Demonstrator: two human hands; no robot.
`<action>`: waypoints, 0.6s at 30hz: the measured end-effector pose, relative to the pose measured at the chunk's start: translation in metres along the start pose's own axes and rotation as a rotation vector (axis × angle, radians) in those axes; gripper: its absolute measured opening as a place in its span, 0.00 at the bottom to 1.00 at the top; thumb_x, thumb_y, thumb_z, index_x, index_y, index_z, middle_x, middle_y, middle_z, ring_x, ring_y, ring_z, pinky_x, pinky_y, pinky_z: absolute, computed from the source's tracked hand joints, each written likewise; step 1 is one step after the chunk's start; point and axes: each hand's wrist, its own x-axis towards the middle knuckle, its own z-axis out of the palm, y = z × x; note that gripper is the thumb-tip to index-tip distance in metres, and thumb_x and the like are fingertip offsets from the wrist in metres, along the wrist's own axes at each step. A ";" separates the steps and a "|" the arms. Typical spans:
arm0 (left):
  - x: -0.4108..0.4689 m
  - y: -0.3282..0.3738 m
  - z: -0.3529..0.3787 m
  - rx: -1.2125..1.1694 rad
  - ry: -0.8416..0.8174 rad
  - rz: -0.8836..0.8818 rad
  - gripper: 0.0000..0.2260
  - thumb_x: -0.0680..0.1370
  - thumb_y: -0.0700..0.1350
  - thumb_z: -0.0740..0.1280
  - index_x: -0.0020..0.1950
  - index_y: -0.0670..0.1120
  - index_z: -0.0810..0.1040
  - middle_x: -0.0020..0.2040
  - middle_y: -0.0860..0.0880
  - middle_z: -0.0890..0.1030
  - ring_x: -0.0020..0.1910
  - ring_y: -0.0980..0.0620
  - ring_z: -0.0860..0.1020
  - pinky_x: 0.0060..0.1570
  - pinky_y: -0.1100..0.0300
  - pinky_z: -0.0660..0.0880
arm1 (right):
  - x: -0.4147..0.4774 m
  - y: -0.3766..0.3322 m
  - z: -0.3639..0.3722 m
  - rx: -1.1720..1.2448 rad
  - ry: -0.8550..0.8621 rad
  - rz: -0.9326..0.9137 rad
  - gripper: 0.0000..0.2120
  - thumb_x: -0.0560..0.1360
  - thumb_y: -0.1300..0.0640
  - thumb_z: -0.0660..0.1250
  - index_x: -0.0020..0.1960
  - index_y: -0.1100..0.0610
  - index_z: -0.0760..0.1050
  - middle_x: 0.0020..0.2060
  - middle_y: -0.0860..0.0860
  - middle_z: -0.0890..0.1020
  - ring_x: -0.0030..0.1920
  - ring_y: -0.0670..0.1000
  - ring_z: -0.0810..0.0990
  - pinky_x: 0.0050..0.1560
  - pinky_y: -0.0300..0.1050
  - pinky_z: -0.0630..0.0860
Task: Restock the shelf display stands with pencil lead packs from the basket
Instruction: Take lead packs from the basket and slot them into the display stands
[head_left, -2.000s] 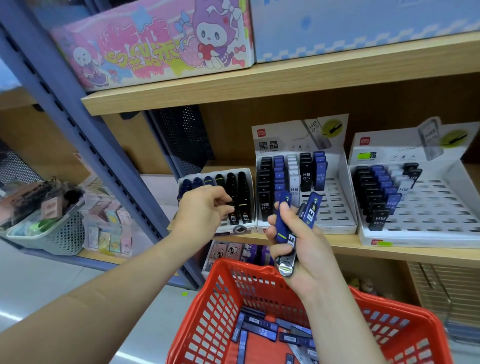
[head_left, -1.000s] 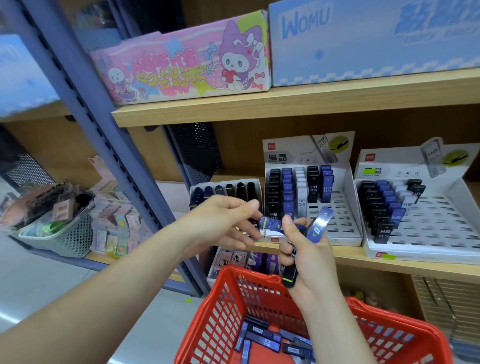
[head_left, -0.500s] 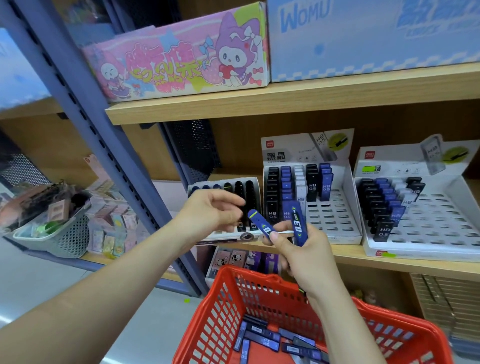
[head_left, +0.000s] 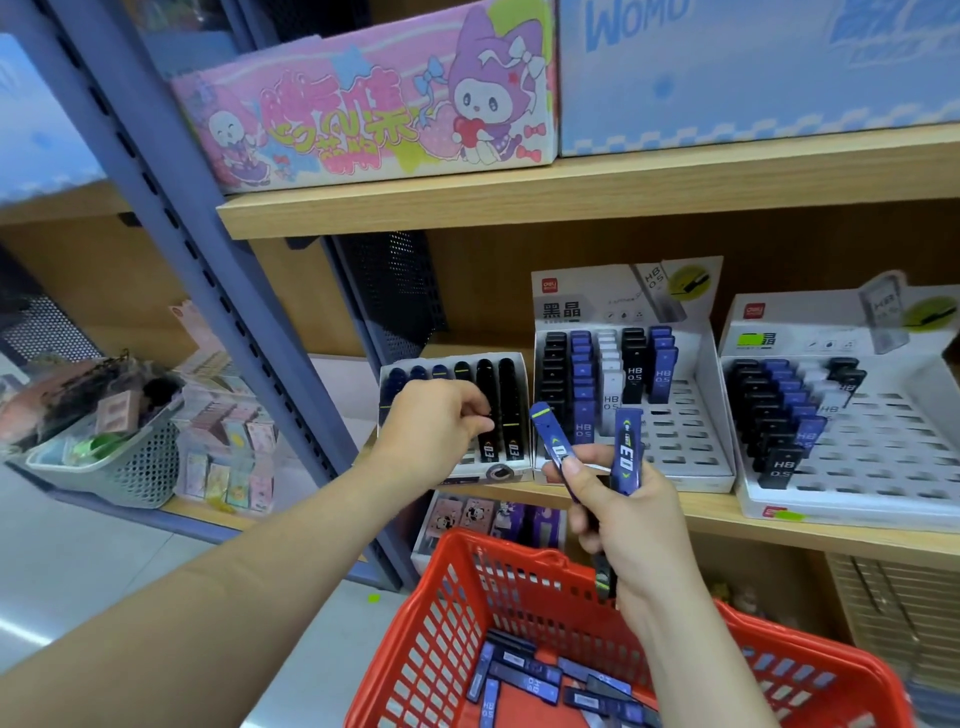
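My right hand grips several pencil lead packs above the red basket. One blue pack leans left, another blue pack stands upright, and a dark one pokes out below my palm. My left hand is at the small left display stand, fingers curled against its row of dark packs. Whether those fingers pinch a pack is hidden. Loose blue packs lie in the basket's bottom. The middle stand and the right stand are part filled, with open slots at their fronts.
The stands sit on a wooden shelf. Above it, another shelf carries a pink cartoon box and a blue box. A blue steel upright slants at the left, with a grey basket of small goods beyond it.
My left hand has gone from the tilted blue pack in my right hand back to the left stand. My right hand still grips the packs, now spread apart.
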 end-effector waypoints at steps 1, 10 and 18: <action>0.000 0.000 0.001 0.016 0.017 0.015 0.03 0.75 0.44 0.71 0.48 0.46 0.82 0.40 0.52 0.80 0.42 0.53 0.78 0.46 0.59 0.75 | -0.001 0.000 0.001 0.015 -0.008 0.011 0.02 0.78 0.63 0.68 0.50 0.58 0.77 0.41 0.54 0.87 0.25 0.46 0.69 0.24 0.37 0.63; -0.005 -0.002 -0.014 -0.128 -0.040 -0.093 0.03 0.76 0.47 0.69 0.45 0.51 0.82 0.37 0.58 0.81 0.38 0.60 0.79 0.42 0.65 0.76 | -0.003 0.000 0.015 0.234 -0.041 0.111 0.04 0.76 0.64 0.68 0.50 0.61 0.76 0.30 0.51 0.74 0.24 0.45 0.67 0.21 0.36 0.62; -0.030 -0.002 -0.065 -0.812 -0.324 -0.302 0.08 0.76 0.45 0.69 0.51 0.42 0.82 0.38 0.44 0.83 0.36 0.52 0.82 0.39 0.63 0.79 | -0.004 -0.002 0.054 -0.052 -0.142 -0.008 0.05 0.75 0.65 0.71 0.48 0.63 0.76 0.22 0.47 0.69 0.20 0.45 0.63 0.22 0.37 0.60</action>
